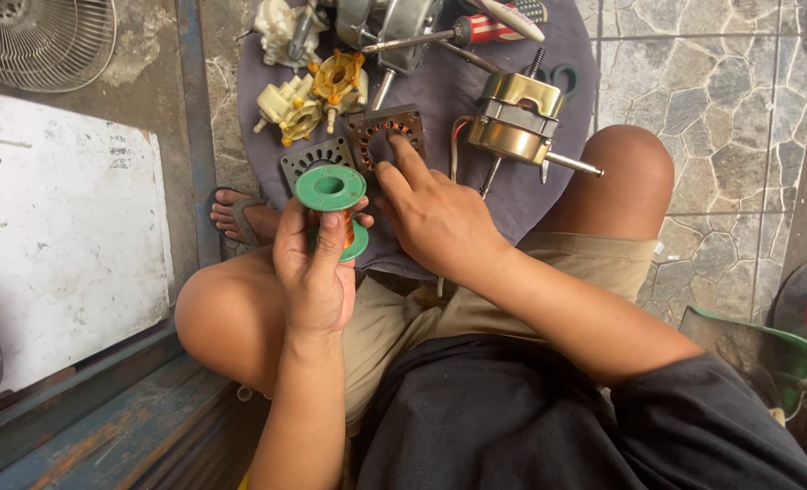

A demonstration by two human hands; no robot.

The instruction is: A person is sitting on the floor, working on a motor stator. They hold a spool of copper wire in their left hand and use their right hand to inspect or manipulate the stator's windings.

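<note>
Spool point(331, 189) of copper wire, green ends, upright in the left hand point(314, 272), fingers closed round its middle, held above the person's lap. Right hand point(435, 218): empty, fingers spread, index fingertip resting on a square metal motor core point(387, 136) that lies on the purple cloth point(440, 91) just beyond the spool. Core slots show dark and mostly bare; whether any wire is laid in them cannot be told. Second square core point(308, 156), grey, beside it, partly behind the spool. Brass-coloured motor body point(512, 122) with shaft, apart to the right. Cream and yellow plastic parts point(308, 100), loose, further off. Screwdriver point(476, 29) with striped handle at the cloth's far edge. Judgement: motor stripped down, rewinding barely begun, reassembly all outstanding.
</note>
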